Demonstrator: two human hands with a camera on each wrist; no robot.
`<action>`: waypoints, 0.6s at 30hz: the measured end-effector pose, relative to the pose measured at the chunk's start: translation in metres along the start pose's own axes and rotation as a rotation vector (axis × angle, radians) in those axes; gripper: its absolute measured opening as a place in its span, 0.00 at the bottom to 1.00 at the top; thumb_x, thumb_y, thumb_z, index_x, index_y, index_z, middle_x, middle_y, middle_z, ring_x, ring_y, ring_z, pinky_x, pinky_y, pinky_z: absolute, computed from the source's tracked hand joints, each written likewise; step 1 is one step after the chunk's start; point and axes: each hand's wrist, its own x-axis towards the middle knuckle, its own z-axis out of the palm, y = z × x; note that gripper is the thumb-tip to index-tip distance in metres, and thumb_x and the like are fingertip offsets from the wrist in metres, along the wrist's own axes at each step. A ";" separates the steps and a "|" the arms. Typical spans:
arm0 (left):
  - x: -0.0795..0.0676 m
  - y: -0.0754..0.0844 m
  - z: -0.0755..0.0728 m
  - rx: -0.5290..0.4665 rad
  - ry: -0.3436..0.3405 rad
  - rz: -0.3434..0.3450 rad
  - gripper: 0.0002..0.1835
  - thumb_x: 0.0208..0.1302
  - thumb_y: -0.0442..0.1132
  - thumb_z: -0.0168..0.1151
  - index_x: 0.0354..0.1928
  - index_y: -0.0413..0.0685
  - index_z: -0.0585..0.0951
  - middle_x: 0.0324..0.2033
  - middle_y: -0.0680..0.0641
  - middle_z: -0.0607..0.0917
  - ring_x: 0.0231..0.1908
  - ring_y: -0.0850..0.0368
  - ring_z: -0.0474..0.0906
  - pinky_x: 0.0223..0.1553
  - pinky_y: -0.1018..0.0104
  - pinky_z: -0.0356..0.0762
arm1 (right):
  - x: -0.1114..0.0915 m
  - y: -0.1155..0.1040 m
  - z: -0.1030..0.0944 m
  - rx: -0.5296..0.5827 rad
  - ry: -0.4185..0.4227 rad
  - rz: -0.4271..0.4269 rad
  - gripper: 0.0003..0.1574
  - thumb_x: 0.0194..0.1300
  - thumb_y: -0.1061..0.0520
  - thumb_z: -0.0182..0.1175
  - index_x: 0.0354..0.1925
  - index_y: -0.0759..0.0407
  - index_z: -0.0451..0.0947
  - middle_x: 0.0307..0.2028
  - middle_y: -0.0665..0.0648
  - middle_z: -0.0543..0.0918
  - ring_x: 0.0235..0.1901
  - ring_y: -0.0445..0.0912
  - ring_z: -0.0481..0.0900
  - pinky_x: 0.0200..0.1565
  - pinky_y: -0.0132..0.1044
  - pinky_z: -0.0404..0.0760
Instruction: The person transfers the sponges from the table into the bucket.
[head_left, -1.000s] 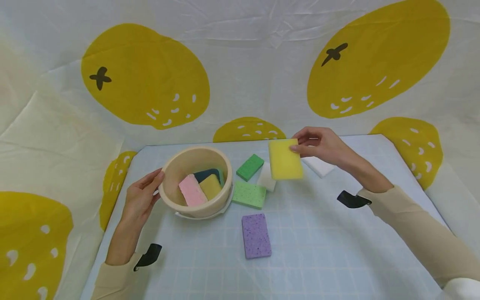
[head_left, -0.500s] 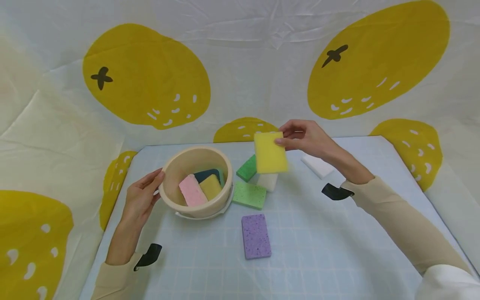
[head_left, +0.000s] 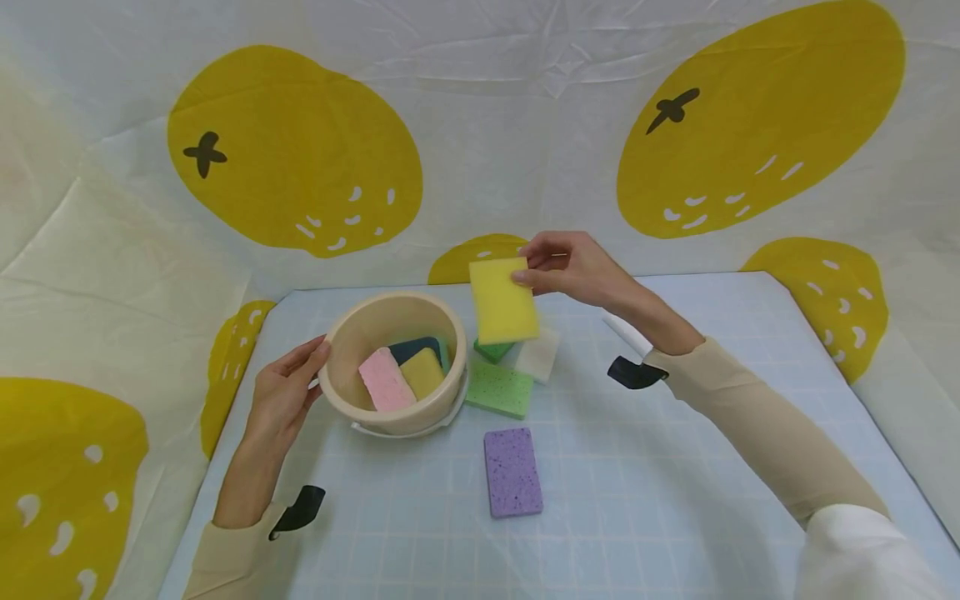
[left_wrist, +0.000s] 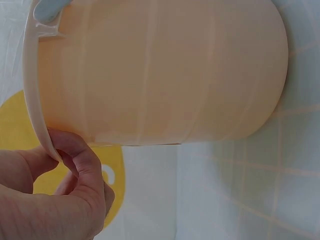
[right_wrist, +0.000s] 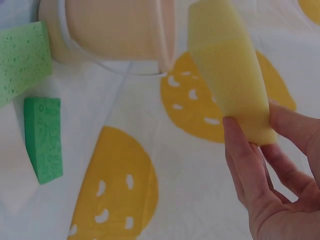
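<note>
At the near edge of the head view the left sleeve (head_left: 228, 558) was cut off by the frame, while farther up lay a purple sponge (head_left: 513, 472) on the counter (head_left: 600, 517), its long axis pointing roughly away from the person. Beyond it to the left stood a cream bucket (head_left: 358, 329), its rim pinched on the left side by the thumb and curled fingers of the left hand (head_left: 281, 396). Inside, a pink sponge (head_left: 386, 381) and a mustard sponge (head_left: 422, 373) partly covered a dark blue piece (head_left: 408, 350) and a pale green one, whose full shapes could not be made out. Just right of the bucket were a light green sponge (head_left: 497, 390), a white block (head_left: 536, 357) and a dark green sponge (head_left: 491, 351). Over these, apart from the bucket, the right hand (head_left: 566, 267) held a yellow sponge (head_left: 502, 302) near its upper right corner, thumb and fingers parted only by its thickness. Its broad face was turned to the head camera, long axis nearly up and down, lower end slightly rightward; it hid much of the dark green sponge. The bucket's right wall stood between it and the sponges inside. The right forearm covered part of another white block (head_left: 627, 333). Behind hung a fruit-printed cloth (head_left: 517, 125).
</note>
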 end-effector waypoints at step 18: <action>0.001 0.000 -0.001 -0.025 -0.021 -0.006 0.33 0.53 0.49 0.69 0.61 0.46 0.75 0.48 0.53 0.80 0.42 0.61 0.77 0.39 0.73 0.80 | 0.033 -0.001 0.043 0.008 -0.064 -0.046 0.23 0.54 0.53 0.71 0.46 0.60 0.77 0.38 0.61 0.79 0.35 0.53 0.82 0.38 0.41 0.84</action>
